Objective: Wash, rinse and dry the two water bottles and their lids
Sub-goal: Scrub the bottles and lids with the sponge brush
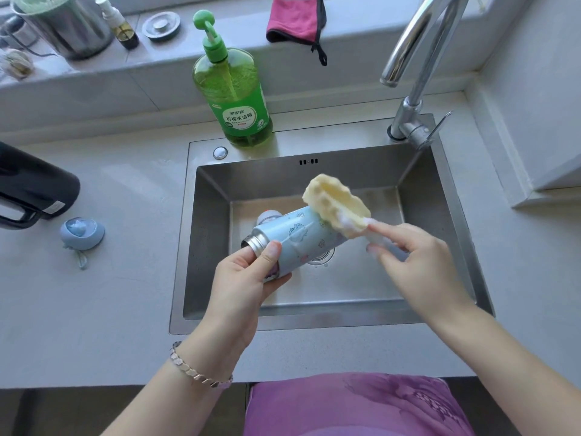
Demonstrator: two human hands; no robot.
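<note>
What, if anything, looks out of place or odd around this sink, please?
Nothing looks spilled or damaged. Only the black handled bottle appears to lie on its side on the grey counter, left of the steel sink. The left hand grips the light-blue patterned bottle, the right hand the yellow sponge brush.

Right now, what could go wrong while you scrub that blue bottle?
1. The left hand holds the bottle only near its neck, tilted over the sink. The sponge brush in the right hand is foamy, so that grip might slip and the bottle could drop.
2. The lid lies apart on the counter and might get forgotten.
</note>
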